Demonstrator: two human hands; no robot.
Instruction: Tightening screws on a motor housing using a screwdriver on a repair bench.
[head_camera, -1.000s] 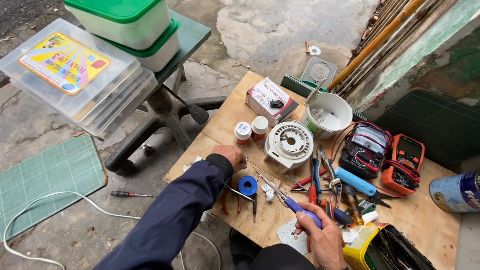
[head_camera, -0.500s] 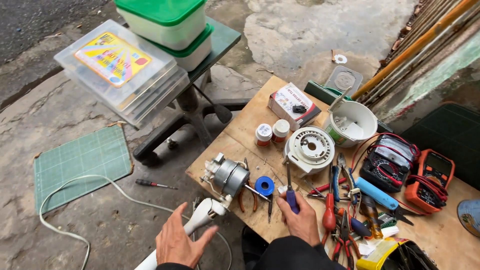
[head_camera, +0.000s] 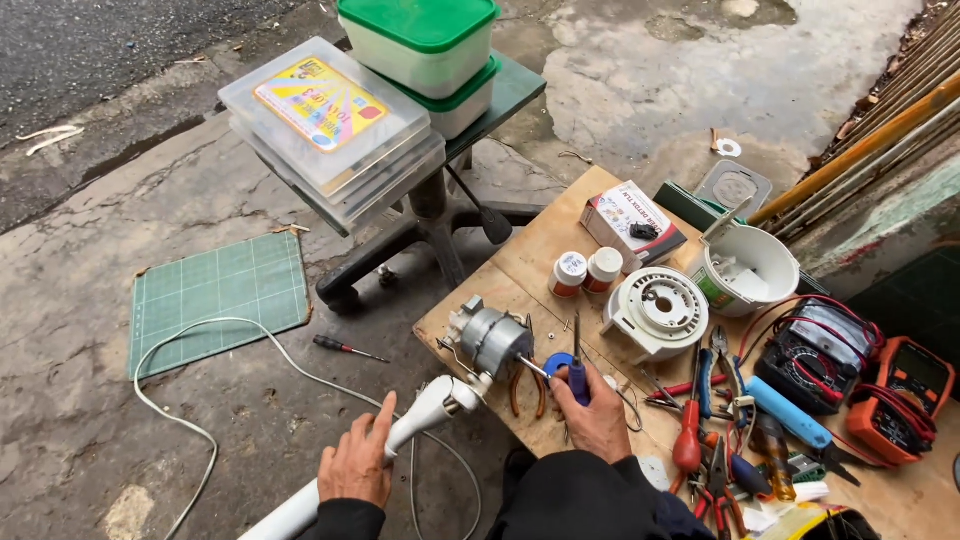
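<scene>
My left hand (head_camera: 358, 464) grips a white plastic tube (head_camera: 420, 415) that runs up to a grey electric motor (head_camera: 492, 340) resting at the near left corner of a wooden board (head_camera: 520, 275). My right hand (head_camera: 598, 418) rests on the board and holds a blue-handled screwdriver (head_camera: 577, 375), its shaft pointing away from me. A blue tape roll (head_camera: 556, 364) and orange-handled pliers (head_camera: 522, 388) lie just beside the motor. A round white plastic housing (head_camera: 656, 311) sits behind my right hand.
Red and blue hand tools (head_camera: 700, 420), two multimeters (head_camera: 900, 395), a white bowl (head_camera: 748, 270), two small jars (head_camera: 585, 272) and a small box (head_camera: 630, 220) crowd the board. A stool (head_camera: 450, 180) with plastic boxes stands left. A green cutting mat (head_camera: 220, 295), white cable and small screwdriver (head_camera: 345, 348) lie on the ground.
My left hand left the board, dropped to the white tube and closed on it. My right hand slid left with the blue screwdriver toward the motor. The view panned left.
</scene>
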